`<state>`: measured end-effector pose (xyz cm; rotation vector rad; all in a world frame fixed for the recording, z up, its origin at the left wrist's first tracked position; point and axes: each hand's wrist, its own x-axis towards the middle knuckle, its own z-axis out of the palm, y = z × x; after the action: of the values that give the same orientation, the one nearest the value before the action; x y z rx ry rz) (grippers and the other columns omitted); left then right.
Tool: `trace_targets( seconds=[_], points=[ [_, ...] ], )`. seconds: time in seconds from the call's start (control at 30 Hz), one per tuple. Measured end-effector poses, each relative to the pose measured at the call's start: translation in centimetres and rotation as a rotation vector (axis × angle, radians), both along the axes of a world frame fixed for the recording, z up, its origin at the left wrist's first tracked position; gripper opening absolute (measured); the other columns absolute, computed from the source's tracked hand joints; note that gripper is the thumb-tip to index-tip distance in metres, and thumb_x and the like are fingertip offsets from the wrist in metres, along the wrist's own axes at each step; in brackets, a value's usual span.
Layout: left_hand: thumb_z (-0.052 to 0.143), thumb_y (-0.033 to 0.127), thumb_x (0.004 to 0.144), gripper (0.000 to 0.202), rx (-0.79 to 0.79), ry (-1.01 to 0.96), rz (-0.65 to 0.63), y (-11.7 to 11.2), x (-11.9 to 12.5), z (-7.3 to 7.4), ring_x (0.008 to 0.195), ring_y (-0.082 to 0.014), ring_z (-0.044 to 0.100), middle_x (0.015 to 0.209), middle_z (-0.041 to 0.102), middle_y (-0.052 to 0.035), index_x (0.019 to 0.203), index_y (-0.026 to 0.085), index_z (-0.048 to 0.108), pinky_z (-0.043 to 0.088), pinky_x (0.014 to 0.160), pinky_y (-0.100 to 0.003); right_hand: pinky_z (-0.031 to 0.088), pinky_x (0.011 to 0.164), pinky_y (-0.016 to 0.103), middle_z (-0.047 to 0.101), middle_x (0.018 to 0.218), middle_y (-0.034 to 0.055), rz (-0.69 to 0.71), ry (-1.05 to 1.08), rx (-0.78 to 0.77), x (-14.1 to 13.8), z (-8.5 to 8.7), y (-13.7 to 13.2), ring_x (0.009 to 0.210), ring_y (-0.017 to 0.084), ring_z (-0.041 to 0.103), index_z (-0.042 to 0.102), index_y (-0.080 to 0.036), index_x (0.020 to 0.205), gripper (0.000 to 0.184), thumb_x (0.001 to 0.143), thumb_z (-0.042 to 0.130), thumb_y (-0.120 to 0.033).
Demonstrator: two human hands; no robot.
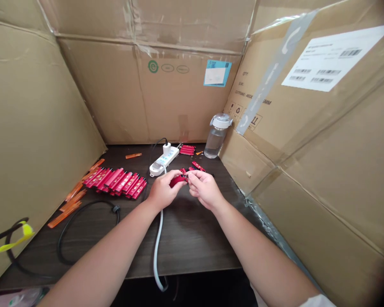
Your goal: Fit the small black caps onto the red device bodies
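My left hand (163,190) and right hand (205,189) are held close together over the tabletop (194,243), fingers curled and almost closed. Between them they pinch a dark red lighter (178,181), and my fingers hide part of it, so I can't see exactly how each hand has hold of it.

The main risk is around my left wrist. A white cable (156,251) runs from the white power strip (164,160) past that hand, so a careless pull could catch it and drag the strip. The lighter could also slip from my pinch if my grip loosens, and land among the loose red pieces (196,166) just beyond my right hand. Reaching across carelessly could scatter the neat row of red lighters (115,181) on my left, or the small stack (188,149) by the power strip.

The only real container here is a clear plastic bottle (215,138) with a white lid, standing upright near the back corner. It holds some clear liquid, probably water. If my arm knocked it over, any leak could reach the power strip.
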<state>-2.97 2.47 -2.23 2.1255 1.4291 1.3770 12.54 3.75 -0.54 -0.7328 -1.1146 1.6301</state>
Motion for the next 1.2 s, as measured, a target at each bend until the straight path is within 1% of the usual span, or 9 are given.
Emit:
trace_targets(
  seconds=[0.4, 0.63, 0.7, 0.77, 0.83, 0.87, 0.93, 1.03, 1.2],
  points=[
    [0.063, 0.034, 0.079, 0.024, -0.002, -0.002, -0.005, 0.0, 0.1, 0.0, 0.085, -0.0176, 0.064, 0.095, 0.07, -0.0042, 0.1, 0.021, 0.063, 0.049, 0.077, -0.029, 0.017, 0.037, 0.017, 0.043, 0.053, -0.0066, -0.02, -0.055, 0.031, 0.0, -0.2, 0.1, 0.038, 0.001, 0.024, 0.062, -0.016, 0.08, 0.026, 0.071, 0.072, -0.038],
    [0.061, 0.032, 0.079, 0.023, -0.061, -0.036, -0.039, -0.2, 0.1, 0.0, 0.087, -0.0186, 0.063, 0.098, 0.069, -0.0044, 0.1, 0.022, 0.063, 0.048, 0.08, -0.032, 0.015, 0.036, 0.016, 0.045, 0.055, -0.0061, -0.018, 0.002, -0.044, 0.0, 0.3, 0.0, 0.038, 0.0, 0.024, 0.059, -0.015, 0.077, 0.028, 0.069, 0.073, -0.038],
    [0.06, 0.03, 0.078, 0.023, -0.117, -0.159, -0.07, -0.1, 0.5, 0.1, 0.085, -0.0176, 0.062, 0.096, 0.068, -0.0044, 0.099, 0.021, 0.062, 0.048, 0.078, -0.032, 0.014, 0.035, 0.016, 0.045, 0.056, -0.0062, -0.008, 0.035, -0.094, 0.2, 0.5, 0.0, 0.038, 0.0, 0.023, 0.056, -0.016, 0.075, 0.03, 0.068, 0.074, -0.039],
    [0.06, 0.028, 0.076, 0.021, -0.268, -0.405, -0.119, -0.1, 0.9, 0.4, 0.069, -0.0139, 0.06, 0.081, 0.065, -0.0027, 0.095, 0.019, 0.061, 0.048, 0.064, -0.027, 0.013, 0.034, 0.015, 0.043, 0.056, -0.0072, -0.004, 0.042, -0.139, 0.2, 0.5, 0.2, 0.038, 0.0, 0.022, 0.053, -0.016, 0.073, 0.032, 0.067, 0.074, -0.039],
    [0.059, 0.027, 0.075, 0.021, -0.473, -0.7, -0.179, 0.0, 1.2, 0.8, 0.051, -0.0088, 0.049, 0.066, 0.056, 0.0017, 0.092, 0.017, 0.058, 0.04, 0.046, -0.022, 0.012, 0.034, 0.015, 0.04, 0.053, -0.0089, -0.013, 0.025, -0.159, 0.2, 0.5, 0.2, 0.037, 0.0, 0.021, 0.049, -0.017, 0.071, 0.035, 0.067, 0.074, -0.04],
    [0.06, 0.027, 0.074, 0.022, -0.558, -0.827, -0.207, 0.0, 1.2, 1.0, 0.046, -0.0069, 0.044, 0.062, 0.052, 0.0036, 0.092, 0.016, 0.057, 0.035, 0.042, -0.02, 0.011, 0.033, 0.015, 0.038, 0.051, -0.0096, -0.017, 0.016, -0.16, 0.2, 0.4, 0.3, 0.036, 0.0, 0.02, 0.047, -0.018, 0.071, 0.036, 0.067, 0.074, -0.041],
    [0.064, 0.029, 0.072, 0.026, -0.636, -0.992, -0.253, 0.0, 1.2, 1.4, 0.046, -0.0053, 0.041, 0.063, 0.049, 0.0042, 0.093, 0.015, 0.057, 0.033, 0.042, -0.018, 0.011, 0.033, 0.014, 0.036, 0.05, -0.0106, -0.008, 0.008, -0.154, 0.1, 0.4, 0.2, 0.036, 0.001, 0.019, 0.046, -0.019, 0.072, 0.036, 0.069, 0.073, -0.043],
    [0.067, 0.033, 0.072, 0.029, -0.63, -1.028, -0.317, -0.1, 0.9, 1.6, 0.055, -0.0058, 0.047, 0.07, 0.053, 0.0021, 0.094, 0.015, 0.06, 0.04, 0.049, -0.019, 0.012, 0.034, 0.014, 0.035, 0.05, -0.011, 0.048, 0.026, -0.142, 0.0, 0.6, -0.1, 0.036, 0.001, 0.019, 0.046, -0.019, 0.074, 0.035, 0.07, 0.072, -0.043],
    [0.067, 0.037, 0.073, 0.03, -0.658, -0.909, -0.415, -0.3, 0.8, 1.5, 0.056, -0.0069, 0.048, 0.07, 0.053, 0.0015, 0.095, 0.017, 0.063, 0.042, 0.051, -0.021, 0.012, 0.034, 0.014, 0.034, 0.05, -0.0114, 0.074, 0.059, -0.114, 0.2, 1.1, -0.4, 0.037, 0.001, 0.017, 0.049, -0.02, 0.079, 0.031, 0.073, 0.07, -0.042]
  ],
)
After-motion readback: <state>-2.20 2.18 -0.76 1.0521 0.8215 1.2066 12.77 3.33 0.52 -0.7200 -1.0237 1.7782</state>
